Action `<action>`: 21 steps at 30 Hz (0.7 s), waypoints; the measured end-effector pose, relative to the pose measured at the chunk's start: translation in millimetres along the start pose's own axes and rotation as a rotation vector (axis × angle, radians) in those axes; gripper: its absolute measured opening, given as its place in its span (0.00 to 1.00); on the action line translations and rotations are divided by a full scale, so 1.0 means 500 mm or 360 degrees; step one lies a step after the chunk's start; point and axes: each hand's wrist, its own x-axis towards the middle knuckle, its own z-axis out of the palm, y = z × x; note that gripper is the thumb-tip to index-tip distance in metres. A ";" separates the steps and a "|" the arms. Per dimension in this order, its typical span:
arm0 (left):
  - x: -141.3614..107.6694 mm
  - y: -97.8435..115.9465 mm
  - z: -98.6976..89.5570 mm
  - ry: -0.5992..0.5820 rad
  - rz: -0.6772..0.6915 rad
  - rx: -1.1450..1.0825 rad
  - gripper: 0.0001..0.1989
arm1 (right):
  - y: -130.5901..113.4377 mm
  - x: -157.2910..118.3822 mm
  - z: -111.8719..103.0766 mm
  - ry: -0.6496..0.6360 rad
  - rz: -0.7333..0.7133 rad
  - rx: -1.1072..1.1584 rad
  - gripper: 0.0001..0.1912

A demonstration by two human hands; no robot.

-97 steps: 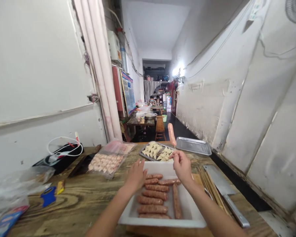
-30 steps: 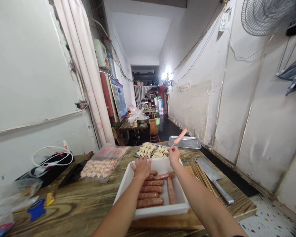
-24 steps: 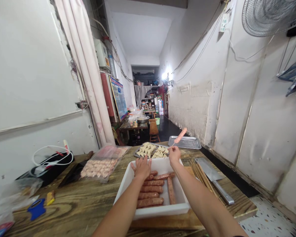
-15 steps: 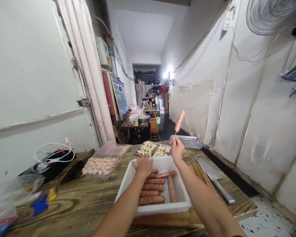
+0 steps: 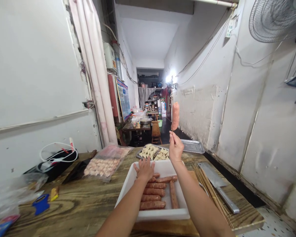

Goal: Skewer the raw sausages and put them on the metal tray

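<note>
White walls [image 5: 261,98] (the right one scuffed) flank a long room. A wood-grained counter [image 5: 71,194] bears a white tub [image 5: 160,215] near its near edge. The left hand [image 5: 145,171] spreads its fingers [image 5: 148,162] there; the right [image 5: 177,148] pinches a skewered sausage [image 5: 175,116], raised toward the far edge.

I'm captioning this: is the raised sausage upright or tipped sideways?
Upright: the sausage stands nearly vertical on its stick, above the right hand that grips the stick.
</note>
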 end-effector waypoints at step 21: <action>-0.009 0.005 -0.010 -0.0006 0.0000 0.0004 0.32 | 0.068 -0.055 -0.001 -0.0235 0.0044 -0.0260 0.19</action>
